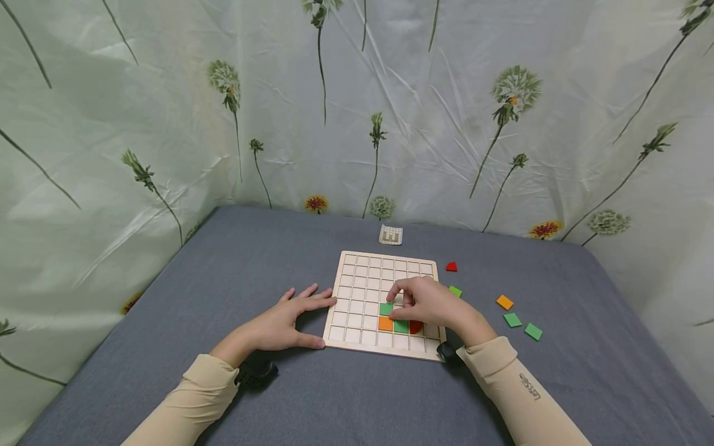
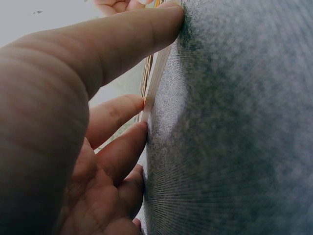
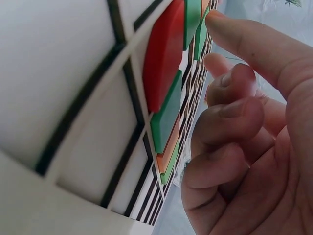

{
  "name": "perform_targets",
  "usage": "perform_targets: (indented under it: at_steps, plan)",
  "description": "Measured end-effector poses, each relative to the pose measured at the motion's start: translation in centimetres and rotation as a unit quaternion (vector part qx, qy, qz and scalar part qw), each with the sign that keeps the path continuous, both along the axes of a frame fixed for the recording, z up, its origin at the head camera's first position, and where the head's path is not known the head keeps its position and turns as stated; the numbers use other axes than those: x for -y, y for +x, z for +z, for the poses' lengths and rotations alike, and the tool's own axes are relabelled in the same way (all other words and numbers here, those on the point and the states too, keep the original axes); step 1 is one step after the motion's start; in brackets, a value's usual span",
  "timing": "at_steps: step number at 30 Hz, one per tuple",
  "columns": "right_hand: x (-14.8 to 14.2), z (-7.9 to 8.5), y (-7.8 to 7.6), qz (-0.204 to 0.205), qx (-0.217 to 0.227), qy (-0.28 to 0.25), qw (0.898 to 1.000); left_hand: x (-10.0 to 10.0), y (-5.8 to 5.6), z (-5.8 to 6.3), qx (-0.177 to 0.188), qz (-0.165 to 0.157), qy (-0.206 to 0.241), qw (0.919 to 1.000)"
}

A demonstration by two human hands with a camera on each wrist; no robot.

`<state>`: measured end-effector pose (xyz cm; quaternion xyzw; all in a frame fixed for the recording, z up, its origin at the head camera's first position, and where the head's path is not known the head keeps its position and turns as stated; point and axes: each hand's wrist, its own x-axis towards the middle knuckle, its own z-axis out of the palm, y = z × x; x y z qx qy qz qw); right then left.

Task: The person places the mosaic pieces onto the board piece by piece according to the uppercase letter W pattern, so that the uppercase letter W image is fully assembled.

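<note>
My left hand [image 1: 287,321] lies spread at the left edge of a pale wooden grid board [image 1: 385,353], its thumb and fingertips touching the rim. Over the board, my right hand [image 1: 432,303] bends down and pinches a green square tile [image 1: 385,309] between thumb and index finger, low in the grid. An orange square tile [image 1: 385,323], another green tile [image 1: 401,326] and a rounded red tile [image 1: 415,327] sit in cells beneath that hand. In the right wrist view the red tile [image 3: 164,54] is close by, the other fingers being curled. The hand hides some cells.
Right of the board lie a loose red piece [image 1: 452,267], a light green piece [image 1: 455,291], an orange tile [image 1: 504,302] and two green tiles [image 1: 512,320]. A small pattern card [image 1: 390,235] rests behind the board. Grey cloth [image 1: 268,248] covers the table, with a floral curtain [image 1: 446,124] behind.
</note>
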<state>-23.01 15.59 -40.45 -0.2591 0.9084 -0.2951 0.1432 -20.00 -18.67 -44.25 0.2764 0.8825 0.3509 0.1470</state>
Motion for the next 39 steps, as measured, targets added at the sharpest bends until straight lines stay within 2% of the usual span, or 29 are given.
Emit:
perform_targets:
  at_steps: [17,24,39]
  plan:
    - [-0.3,0.0,0.0,-0.009,0.014,-0.003,1.000,0.0,0.1,0.2,0.004,0.002,0.001,1.0000]
    - [-1.3,0.2,-0.3,-0.010,0.002,0.002,1.000,0.0,0.1,0.3,0.005,0.001,0.002,1.0000]
    - [-5.4,0.6,-0.8,-0.072,-0.012,-0.010,0.997,0.1,0.1,0.1,0.001,0.000,0.003,1.0000]
